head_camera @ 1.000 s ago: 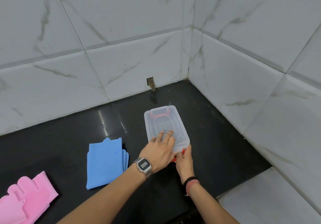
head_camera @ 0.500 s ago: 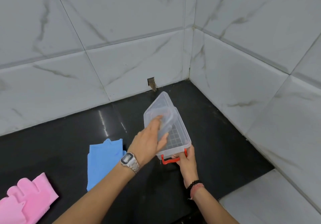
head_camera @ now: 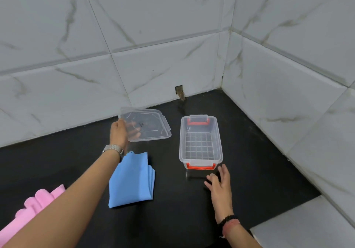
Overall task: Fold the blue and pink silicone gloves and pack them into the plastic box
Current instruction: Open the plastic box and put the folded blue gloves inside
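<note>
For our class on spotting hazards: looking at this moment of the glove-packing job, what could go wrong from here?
1. The left hand holds the clear lid by one edge only; that grip might slip.
2. The blue gloves lie just under that arm, so a sweep could undo their fold.
3. The right hand is off the plastic box, which may slide when gloves are pushed in.

**Lid off, box open on the black counter**

The left hand (head_camera: 119, 132) grips the clear lid (head_camera: 147, 124) by its near-left corner, held above the counter (head_camera: 76, 159) near the back wall. The open box (head_camera: 200, 142), red-handled, sits toward the counter's back right corner. The right hand (head_camera: 221, 184), fingers spread, hovers just before it. A folded blue glove (head_camera: 130, 182) lies mid-counter; the pink glove (head_camera: 38, 203) lies at the left edge.
</note>
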